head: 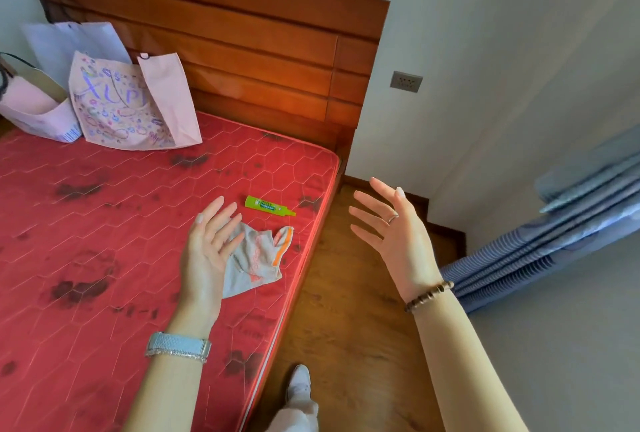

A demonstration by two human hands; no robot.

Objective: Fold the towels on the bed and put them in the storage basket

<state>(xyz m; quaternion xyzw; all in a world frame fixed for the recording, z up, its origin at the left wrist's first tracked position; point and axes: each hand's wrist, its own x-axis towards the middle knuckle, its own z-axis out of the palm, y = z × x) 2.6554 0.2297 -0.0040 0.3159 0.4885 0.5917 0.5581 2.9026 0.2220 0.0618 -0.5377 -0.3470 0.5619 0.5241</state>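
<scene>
so by my count: one towel (pixel 252 258), one green tube (pixel 268 206), one bed (pixel 86 241), three bags (white bag (pixel 62 44), patterned bag (pixel 114 113), plain pink bag (pixel 31 106)), one wall socket (pixel 406 81), one watch (pixel 178 345), one bead bracelet (pixel 429 295), one ring (pixel 393 217), one shoe (pixel 299 381), and two hands, the left hand (pixel 207 244) and the right hand (pixel 394 234)

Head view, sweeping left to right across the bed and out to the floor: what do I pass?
Pink paper bag → printed tote bag → left hand → green tube → right hand → blue striped folded fabric. The small towel overlaps the left hand and the tube's span, so it is left out.
</scene>
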